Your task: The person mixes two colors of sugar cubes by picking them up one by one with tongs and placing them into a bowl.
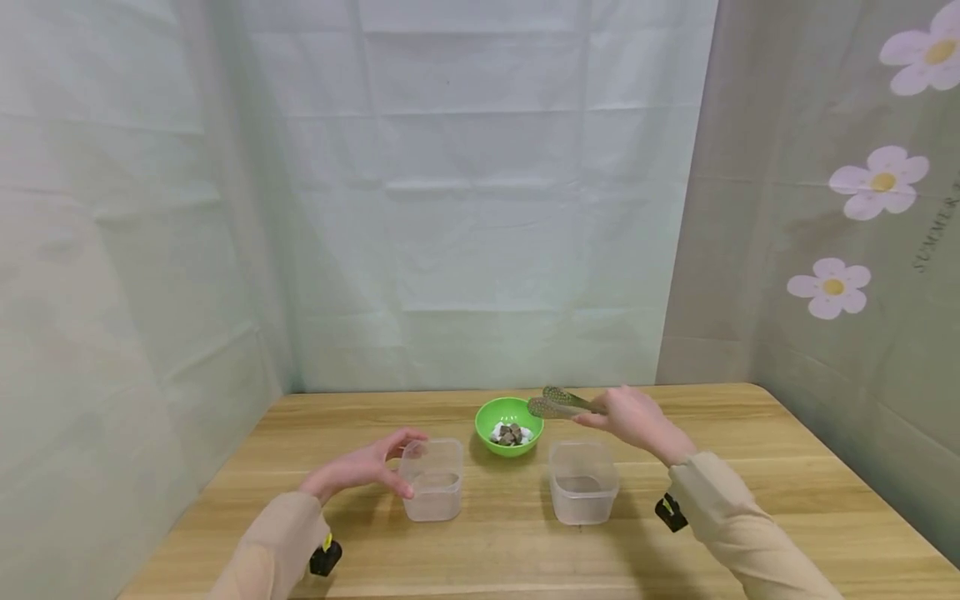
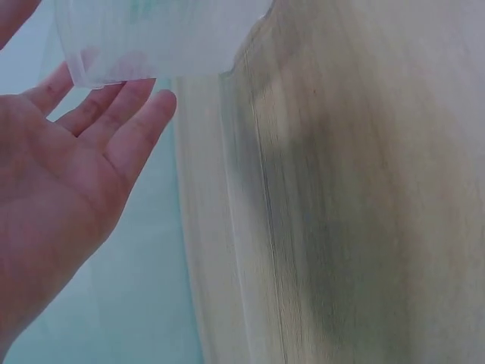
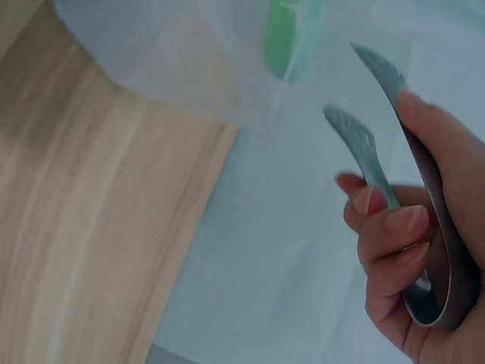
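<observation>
My left hand [image 1: 367, 467] rests against the left side of a clear plastic container [image 1: 433, 504], thumb near the front corner and fingers round the back. Through the container wall [image 2: 163, 45], some fingers show faintly in the left wrist view. My right hand [image 1: 637, 421] grips metal tongs [image 1: 558, 408] above and behind a second clear container [image 1: 585, 504]. The tongs' two tips stand apart with nothing between them, beside the rim of a green bowl [image 1: 491, 417]. Brown and white pieces [image 1: 512, 433] lie in the bowl. In the right wrist view, fingers curl round the tongs [image 3: 432, 167].
Both containers stand on a wooden table [image 1: 360, 550], with the bowl behind and between them. Pale curtains [image 1: 487, 208] hang behind the table and at its sides. A black device [image 1: 326, 557] is by the left wrist, another black device [image 1: 671, 512] by the right.
</observation>
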`<state>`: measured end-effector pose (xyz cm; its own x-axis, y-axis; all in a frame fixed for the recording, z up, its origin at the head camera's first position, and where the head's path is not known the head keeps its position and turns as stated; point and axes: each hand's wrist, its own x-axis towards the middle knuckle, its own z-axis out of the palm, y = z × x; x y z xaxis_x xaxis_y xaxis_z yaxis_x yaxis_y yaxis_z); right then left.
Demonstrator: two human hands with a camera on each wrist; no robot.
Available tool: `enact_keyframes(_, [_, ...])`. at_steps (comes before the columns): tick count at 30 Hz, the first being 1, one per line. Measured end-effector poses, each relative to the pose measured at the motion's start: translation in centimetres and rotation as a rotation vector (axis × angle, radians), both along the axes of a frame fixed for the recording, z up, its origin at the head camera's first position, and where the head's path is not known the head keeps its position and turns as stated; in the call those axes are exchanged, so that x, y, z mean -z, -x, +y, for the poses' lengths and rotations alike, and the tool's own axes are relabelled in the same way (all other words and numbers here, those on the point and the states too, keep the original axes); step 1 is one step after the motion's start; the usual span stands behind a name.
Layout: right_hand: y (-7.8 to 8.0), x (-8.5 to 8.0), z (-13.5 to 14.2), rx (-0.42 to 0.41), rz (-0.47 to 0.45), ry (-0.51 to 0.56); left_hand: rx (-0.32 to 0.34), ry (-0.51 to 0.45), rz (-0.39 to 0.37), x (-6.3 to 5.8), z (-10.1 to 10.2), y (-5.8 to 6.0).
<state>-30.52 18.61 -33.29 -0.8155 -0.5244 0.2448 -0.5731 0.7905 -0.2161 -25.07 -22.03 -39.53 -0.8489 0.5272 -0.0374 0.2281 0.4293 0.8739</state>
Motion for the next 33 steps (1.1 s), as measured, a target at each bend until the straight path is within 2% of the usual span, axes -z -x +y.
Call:
enact_keyframes(4, [-0.3, 0.4, 1.0, 0.08, -0.011, 0.053, 0.005, 0.004, -0.003, -0.1, 0.0, 0.0])
enact_keyframes(10, [-0.6, 1.0, 2.4, 0.18, -0.08, 0.087, 0.01, -0.005, -0.013, -0.1, 0.1, 0.0])
enact_keyframes(25, [-1.0, 2.9, 4.9, 0.263, -0.08, 0.03, 0.081, -0.034, 0.024, 0.2, -0.5, 0.2])
enact_keyframes(33, [-0.9, 3.4, 5.3, 0.297, -0.093, 0.001, 0.146, -0.064, 0.052, 0.5, -0.9, 0.5])
